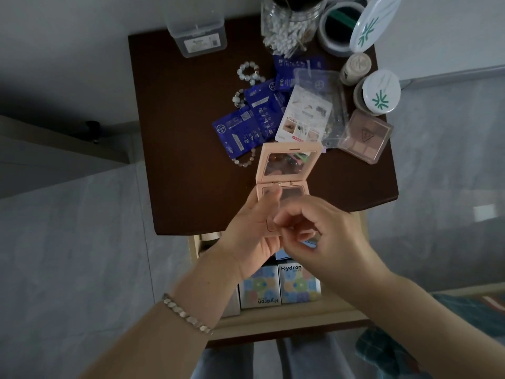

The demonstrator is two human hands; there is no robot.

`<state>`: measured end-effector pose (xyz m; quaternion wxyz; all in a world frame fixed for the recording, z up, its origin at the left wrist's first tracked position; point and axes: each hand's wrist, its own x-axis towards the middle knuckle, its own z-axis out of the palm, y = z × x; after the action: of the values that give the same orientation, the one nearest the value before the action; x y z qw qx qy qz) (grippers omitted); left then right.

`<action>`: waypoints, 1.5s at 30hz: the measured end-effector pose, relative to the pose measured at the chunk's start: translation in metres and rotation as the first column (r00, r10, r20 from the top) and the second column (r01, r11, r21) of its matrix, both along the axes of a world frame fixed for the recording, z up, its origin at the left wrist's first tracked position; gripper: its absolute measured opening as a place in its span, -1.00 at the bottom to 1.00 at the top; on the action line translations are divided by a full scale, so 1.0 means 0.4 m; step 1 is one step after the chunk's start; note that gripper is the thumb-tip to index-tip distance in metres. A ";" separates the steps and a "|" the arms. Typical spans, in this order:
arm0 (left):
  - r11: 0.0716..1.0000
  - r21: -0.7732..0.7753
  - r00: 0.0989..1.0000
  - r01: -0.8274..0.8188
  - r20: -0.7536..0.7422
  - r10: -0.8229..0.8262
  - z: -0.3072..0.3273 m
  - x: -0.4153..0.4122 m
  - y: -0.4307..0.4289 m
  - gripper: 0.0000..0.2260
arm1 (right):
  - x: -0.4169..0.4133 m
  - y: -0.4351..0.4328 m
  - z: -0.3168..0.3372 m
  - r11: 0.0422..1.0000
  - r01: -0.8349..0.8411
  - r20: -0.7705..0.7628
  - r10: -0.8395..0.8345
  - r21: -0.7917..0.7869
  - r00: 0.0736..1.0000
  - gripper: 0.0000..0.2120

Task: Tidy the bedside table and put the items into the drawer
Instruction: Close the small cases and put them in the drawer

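Where the hands meet: an open pink compact (pixel 287 165) is held above the front edge of the bedside table (pixel 185 160), its mirrored lid tilted up and away from the person.
Left hand (pixel 251 236): grips the compact's lower half from beneath, thumb laid flat on its inner face; a metal link bracelet (pixel 185 314) sits on the wrist.
Right hand (pixel 325 236): fingers curled at the compact's near edge, thumb and forefinger drawn together; I cannot tell whether they pinch the compact or something small.
Drawer (pixel 273 324): pulled out under the table, below the hands, with two Hydron boxes (pixel 261 288) side by side inside.
Table middle: blue sachets (pixel 237 132) overlap in a heap, with a printed card (pixel 303 116) and a clear zip bag (pixel 322 88) to their right and bead bracelets (pixel 247 73) along their left.
Table right: an eyeshadow palette (pixel 366 135) lies at the edge, with a white-lidded jar (pixel 378 93) behind it.
Table back: a cotton swab jar (pixel 289 26), an open round tin (pixel 338 26) and a clear plastic box (pixel 196 34).
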<state>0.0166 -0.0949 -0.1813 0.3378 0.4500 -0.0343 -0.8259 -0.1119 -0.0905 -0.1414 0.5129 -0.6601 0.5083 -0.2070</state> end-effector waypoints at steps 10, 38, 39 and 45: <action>0.999 -0.031 0.996 -0.021 0.082 0.023 0.002 0.008 -0.004 -0.65 | -0.030 0.000 0.010 0.992 -0.123 -0.046 0.124 0.008 0.991 -0.71; 1.000 -0.011 1.000 0.014 -0.019 -0.015 0.010 0.009 0.001 -0.62 | -0.004 -0.020 -0.005 0.968 0.159 0.034 -0.169 0.194 0.985 -0.75; 1.000 -0.006 1.000 0.013 -0.022 -0.013 0.008 0.011 0.001 -0.61 | -0.002 -0.020 -0.006 0.968 0.163 0.032 -0.172 0.189 0.985 -0.76; 0.999 0.027 1.000 0.019 -0.009 -0.019 0.002 0.010 0.009 -0.53 | 0.006 -0.018 -0.020 0.992 0.123 -0.043 -0.122 0.032 0.992 -0.83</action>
<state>0.0208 -0.0912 -0.1804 0.3241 0.4504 -0.0259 -0.8315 -0.1096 -0.0975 -0.1494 0.5001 -0.6227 0.5619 -0.2157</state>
